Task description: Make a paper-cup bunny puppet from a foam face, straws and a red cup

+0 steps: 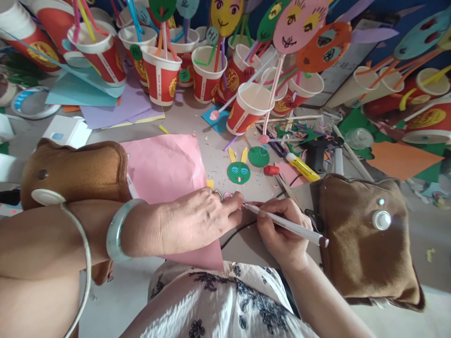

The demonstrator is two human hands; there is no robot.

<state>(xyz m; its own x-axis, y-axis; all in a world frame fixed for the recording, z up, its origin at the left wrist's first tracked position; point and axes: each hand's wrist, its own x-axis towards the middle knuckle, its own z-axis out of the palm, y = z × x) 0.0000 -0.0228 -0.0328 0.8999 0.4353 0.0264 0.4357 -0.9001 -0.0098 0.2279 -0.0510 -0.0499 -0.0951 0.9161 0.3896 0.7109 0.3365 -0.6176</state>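
My right hand grips a white marker pen, its tip pointing left and meeting the fingertips of my left hand. The fingers of that left hand are bent and pressed together low over the table, and what they pinch is hidden. Just above them shows a small round pink paper piece. Under the left wrist spreads a large pink paper sheet. Beyond the hands lies a green paper rabbit face with yellow ears, beside a plain green paper oval.
A red cap, a yellow glue tube and scissors lie to the right. Brown cushions flank my hands, one left, one right. Red paper cups with paper faces line the back. Paper scraps litter the table.
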